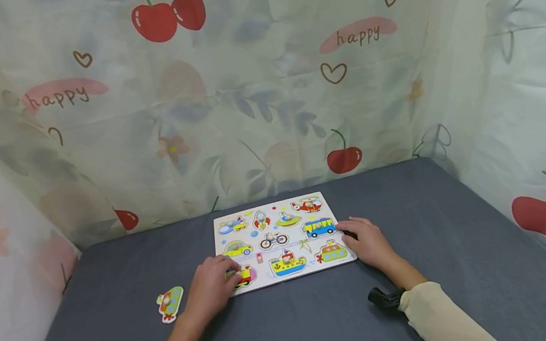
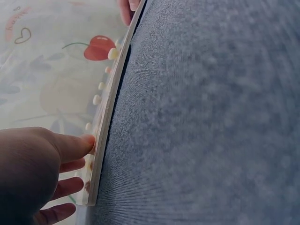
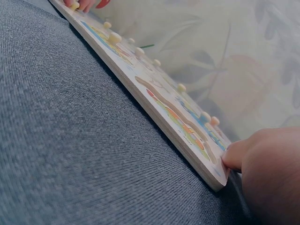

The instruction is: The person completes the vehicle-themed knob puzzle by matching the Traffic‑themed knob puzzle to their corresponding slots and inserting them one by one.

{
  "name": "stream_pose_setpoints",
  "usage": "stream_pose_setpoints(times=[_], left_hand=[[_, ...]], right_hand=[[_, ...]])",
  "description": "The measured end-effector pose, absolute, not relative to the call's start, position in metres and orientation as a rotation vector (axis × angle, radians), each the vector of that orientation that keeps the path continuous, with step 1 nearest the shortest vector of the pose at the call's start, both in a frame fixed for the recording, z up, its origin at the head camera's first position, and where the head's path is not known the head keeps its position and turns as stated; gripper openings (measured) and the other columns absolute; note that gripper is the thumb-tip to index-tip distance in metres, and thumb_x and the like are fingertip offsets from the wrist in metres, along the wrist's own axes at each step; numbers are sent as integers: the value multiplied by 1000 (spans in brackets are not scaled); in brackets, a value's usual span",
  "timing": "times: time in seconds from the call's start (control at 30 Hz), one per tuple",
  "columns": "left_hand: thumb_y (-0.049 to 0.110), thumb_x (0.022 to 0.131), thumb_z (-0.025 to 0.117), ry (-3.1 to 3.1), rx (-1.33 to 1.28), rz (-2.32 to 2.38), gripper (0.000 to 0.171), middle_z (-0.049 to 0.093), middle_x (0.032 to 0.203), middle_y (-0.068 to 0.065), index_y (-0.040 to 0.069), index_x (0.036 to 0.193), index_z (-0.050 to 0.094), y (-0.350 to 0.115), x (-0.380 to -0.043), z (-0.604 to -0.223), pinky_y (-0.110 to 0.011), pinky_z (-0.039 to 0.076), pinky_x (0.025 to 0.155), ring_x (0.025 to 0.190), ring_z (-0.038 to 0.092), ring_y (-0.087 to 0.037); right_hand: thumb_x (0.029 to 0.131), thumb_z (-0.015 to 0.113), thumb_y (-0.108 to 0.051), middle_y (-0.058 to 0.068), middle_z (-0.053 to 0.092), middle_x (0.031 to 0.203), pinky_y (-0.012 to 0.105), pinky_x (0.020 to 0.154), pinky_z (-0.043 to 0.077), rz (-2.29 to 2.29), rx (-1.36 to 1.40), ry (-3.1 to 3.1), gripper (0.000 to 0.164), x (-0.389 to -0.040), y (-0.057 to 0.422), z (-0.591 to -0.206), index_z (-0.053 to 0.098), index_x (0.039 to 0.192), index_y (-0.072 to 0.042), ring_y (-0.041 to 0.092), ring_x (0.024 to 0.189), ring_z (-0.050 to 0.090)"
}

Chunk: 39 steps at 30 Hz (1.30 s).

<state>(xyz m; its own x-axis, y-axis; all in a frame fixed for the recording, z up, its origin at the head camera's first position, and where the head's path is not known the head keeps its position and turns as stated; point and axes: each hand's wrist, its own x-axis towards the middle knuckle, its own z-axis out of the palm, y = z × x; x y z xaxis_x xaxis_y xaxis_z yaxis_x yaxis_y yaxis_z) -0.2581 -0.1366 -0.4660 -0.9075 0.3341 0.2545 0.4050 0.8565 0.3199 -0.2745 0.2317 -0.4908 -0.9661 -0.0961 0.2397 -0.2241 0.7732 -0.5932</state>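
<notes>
A wooden knob puzzle board (image 1: 260, 255) with vehicle pieces lies on the table. My left hand (image 1: 210, 288) is at its lower left corner, thumb and fingers apart around the train piece (image 1: 246, 275). In the left wrist view the thumb (image 2: 82, 144) lies over the board's face, the other fingers spread below it. My right hand (image 1: 368, 242) touches the board's right edge with its fingertips beside the bus piece (image 1: 319, 227). A recess with a printed submarine (image 3: 180, 122) shows near that corner. The loose submarine piece (image 1: 171, 304) lies left of the board.
Dark grey cloth covers the table (image 1: 301, 330). A printed curtain (image 1: 261, 105) hangs behind it and along both sides. Black wrist straps (image 1: 385, 298) sit by the pale sleeves. Other pieces with knobs, such as the boat (image 1: 287, 263) and the bicycle (image 1: 273, 240), sit in the board.
</notes>
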Motion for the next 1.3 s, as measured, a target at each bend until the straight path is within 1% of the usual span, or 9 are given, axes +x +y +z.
stream_pose_setpoints(times=[0.17, 0.27, 0.43, 0.53, 0.6, 0.67, 0.87, 1.13, 1.3], left_hand=[[21, 85, 76, -2836, -567, -570, 10, 67, 98, 0, 16, 93, 74, -138, -256, -465, -47, 44, 88, 97, 58, -23], [23, 85, 77, -2839, -559, -574, 13, 67, 98, 0, 15, 95, 74, -139, -254, -464, -45, 45, 86, 95, 58, -23], [25, 84, 78, -2851, -526, -590, 16, 66, 94, 1, 15, 96, 74, -145, -251, -460, -39, 46, 77, 86, 55, -19], [23, 83, 78, -2852, -520, -614, 16, 63, 87, 4, 15, 96, 73, -151, -250, -458, -36, 44, 69, 78, 51, -16], [22, 84, 78, -2864, -506, -622, 16, 60, 83, 5, 15, 97, 73, -155, -249, -457, -34, 42, 67, 76, 49, -15], [20, 84, 77, -2874, -489, -631, 16, 59, 81, 6, 14, 98, 73, -160, -247, -456, -34, 43, 67, 75, 49, -15], [20, 84, 78, -2904, -390, -645, 20, 65, 89, 3, 13, 102, 72, -172, -243, -453, -37, 49, 73, 79, 55, -15], [20, 86, 76, -2879, -272, -659, 18, 64, 87, 2, 13, 103, 72, -194, -240, -453, -36, 46, 66, 74, 53, -16], [19, 89, 73, -2872, -231, -691, 13, 64, 84, 2, 13, 100, 72, -209, -238, -450, -37, 45, 65, 73, 53, -17]], right_hand=[[95, 62, -12, 14, 58, 134, 56, 108, 29, 967, 252, -2772, 36, -275, 231, -491, 62, 130, -5, 35, 135, 38], [94, 62, -12, 14, 58, 134, 56, 108, 29, 964, 252, -2774, 36, -276, 231, -492, 62, 130, -5, 35, 135, 38], [94, 63, -12, 14, 58, 134, 56, 108, 29, 964, 240, -2780, 36, -276, 231, -492, 63, 130, -5, 35, 135, 38], [94, 63, -12, 14, 58, 134, 57, 108, 29, 966, 225, -2785, 36, -276, 231, -492, 63, 130, -6, 36, 135, 38], [94, 63, -12, 14, 58, 134, 57, 108, 29, 972, 217, -2786, 36, -276, 231, -492, 63, 130, -6, 36, 136, 37], [94, 63, -12, 14, 58, 134, 57, 107, 29, 965, 220, -2786, 36, -276, 231, -493, 63, 130, -6, 36, 136, 37], [94, 62, -12, 14, 58, 133, 58, 107, 29, 967, 228, -2777, 36, -276, 231, -492, 63, 129, -6, 36, 135, 38], [94, 62, -12, 16, 57, 134, 58, 107, 29, 960, 242, -2779, 36, -275, 231, -491, 63, 129, -5, 36, 135, 38], [94, 62, -12, 16, 58, 134, 57, 107, 29, 962, 256, -2772, 36, -275, 231, -491, 63, 129, -4, 37, 135, 38]])
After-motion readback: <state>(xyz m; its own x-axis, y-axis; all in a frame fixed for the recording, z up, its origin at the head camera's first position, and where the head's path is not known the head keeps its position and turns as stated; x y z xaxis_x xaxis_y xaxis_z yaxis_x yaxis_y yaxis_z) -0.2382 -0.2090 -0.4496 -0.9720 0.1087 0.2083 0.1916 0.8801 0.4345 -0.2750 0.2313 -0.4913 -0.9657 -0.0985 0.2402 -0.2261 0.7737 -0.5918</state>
